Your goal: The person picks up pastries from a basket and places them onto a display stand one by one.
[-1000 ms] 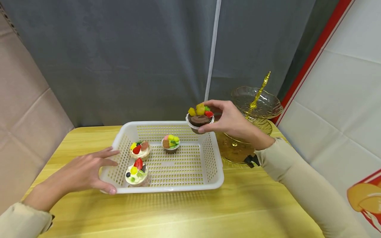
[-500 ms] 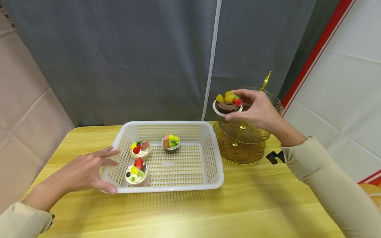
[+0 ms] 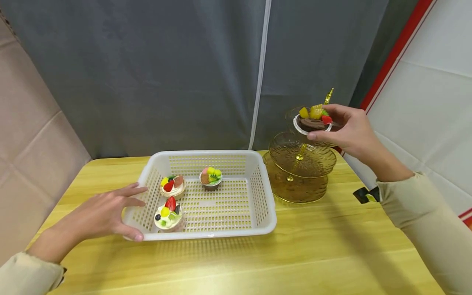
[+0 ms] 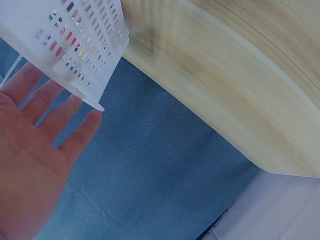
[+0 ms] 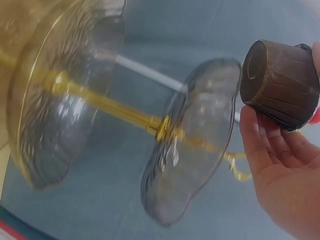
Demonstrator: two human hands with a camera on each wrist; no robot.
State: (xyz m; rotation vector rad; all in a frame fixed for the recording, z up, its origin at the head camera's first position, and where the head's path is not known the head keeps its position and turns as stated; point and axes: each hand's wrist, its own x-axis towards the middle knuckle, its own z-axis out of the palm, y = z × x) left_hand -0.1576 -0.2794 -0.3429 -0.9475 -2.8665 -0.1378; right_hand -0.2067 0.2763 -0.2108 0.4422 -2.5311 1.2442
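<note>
Rightward and higher than half a second ago, the right hand (image 3: 352, 130) has carried a chocolate cupcake (image 3: 311, 124) to the top tier of a gold-trimmed three-tier stand (image 3: 314, 162). Nearest, on the wood-grain table (image 3: 236, 266), the left hand (image 3: 100, 212) lies at the left end of a white perforated basket (image 3: 210, 234), fingers spread wide, thumb by its near corner. Inside the basket, a strawberry-topped cream cupcake (image 3: 169, 217) stands nearest, a fruit tart (image 3: 173, 188) just behind it and a brown-cupped fruit cupcake (image 3: 211, 179) farther right. Farther off, the right thumb and fingers pinch the chocolate cupcake by its sides, fruit uppermost; whether it touches the glass I cannot tell. Behind everything hangs a grey curtain (image 3: 166, 82).
</note>
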